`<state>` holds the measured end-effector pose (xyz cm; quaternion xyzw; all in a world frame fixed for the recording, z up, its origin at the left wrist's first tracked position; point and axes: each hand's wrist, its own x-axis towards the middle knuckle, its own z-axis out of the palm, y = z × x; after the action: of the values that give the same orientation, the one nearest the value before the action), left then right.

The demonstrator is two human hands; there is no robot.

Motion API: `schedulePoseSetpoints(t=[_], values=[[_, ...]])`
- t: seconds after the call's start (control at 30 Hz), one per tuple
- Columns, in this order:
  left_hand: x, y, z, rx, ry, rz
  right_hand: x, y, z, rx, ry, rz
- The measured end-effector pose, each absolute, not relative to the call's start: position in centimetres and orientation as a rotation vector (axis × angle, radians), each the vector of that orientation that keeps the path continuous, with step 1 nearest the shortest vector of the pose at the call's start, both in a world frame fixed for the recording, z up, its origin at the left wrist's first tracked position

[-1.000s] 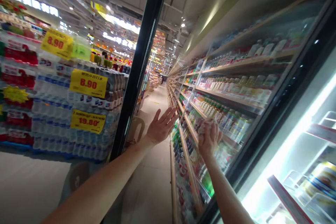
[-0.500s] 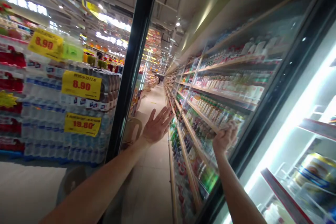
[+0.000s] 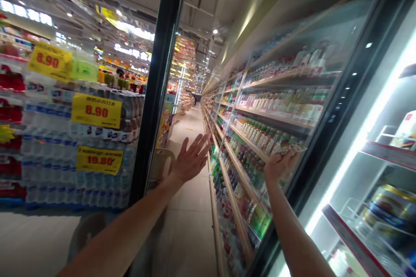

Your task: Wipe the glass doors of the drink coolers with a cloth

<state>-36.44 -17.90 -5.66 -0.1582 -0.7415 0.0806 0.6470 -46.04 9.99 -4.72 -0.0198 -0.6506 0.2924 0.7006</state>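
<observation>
Glass door [image 3: 238, 108] in a black frame [image 3: 157, 82] fills the middle of the view, tilted across it, directly in front of the person and beside a lit cooler. The left hand [image 3: 191, 158] is spread open with palm toward the pane, holding nothing; it seems to rest on the glass, though the contact itself is hard to make out. The right hand [image 3: 277, 166] has its fingers closed on a pale crumpled cloth [image 3: 287, 148], held up at the pane near the right side of the frame; whether the cloth touches the glass cannot be told for certain. Through the pane show long shelves of bottles [image 3: 256, 134] and a pale aisle floor [image 3: 191, 225]. At the right edge, a bright light strip [image 3: 351, 156] runs beside the cooler shelves [image 3: 357, 242], where a gold-and-blue package [image 3: 390, 207] sits behind a wire guard. To the left, yellow price signs [image 3: 96, 110] hang on stacked bottle packs [image 3: 55, 164].
</observation>
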Motion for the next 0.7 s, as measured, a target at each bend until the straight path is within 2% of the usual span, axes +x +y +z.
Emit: schedulePoseSetpoints(t=[0.07,0.23,0.37,0.47,0.53,0.63,0.7], values=[[-36.4,-17.9,-5.7,-0.361,-1.677,0.181,-46.0,9.3,-4.6,-0.015,-1.449,0.633],[-36.3,-17.9,-5.7,-0.371,-1.677,0.194,-45.1,7.5,-6.2,0.548,-1.576,0.276],[-36.3,-17.9,-5.7,-0.370,-1.683,0.212,-46.3,11.8,-3.7,0.231,-1.416,0.497],[-36.4,-17.9,-5.8,-0.372,-1.692,0.206,-46.6,11.9,-2.4,0.086,-1.349,0.611],[-36.5,-17.9,-5.8,-0.367,-1.707,0.199,-45.8,9.4,-3.2,0.213,-1.418,0.532],[-36.8,-18.0,-5.8,-0.360,-1.716,0.191,-44.7,6.1,-4.9,0.660,-1.563,0.231],[-36.9,-18.1,-5.7,-0.364,-1.706,0.186,-45.0,6.4,-4.7,0.719,-1.560,0.167]])
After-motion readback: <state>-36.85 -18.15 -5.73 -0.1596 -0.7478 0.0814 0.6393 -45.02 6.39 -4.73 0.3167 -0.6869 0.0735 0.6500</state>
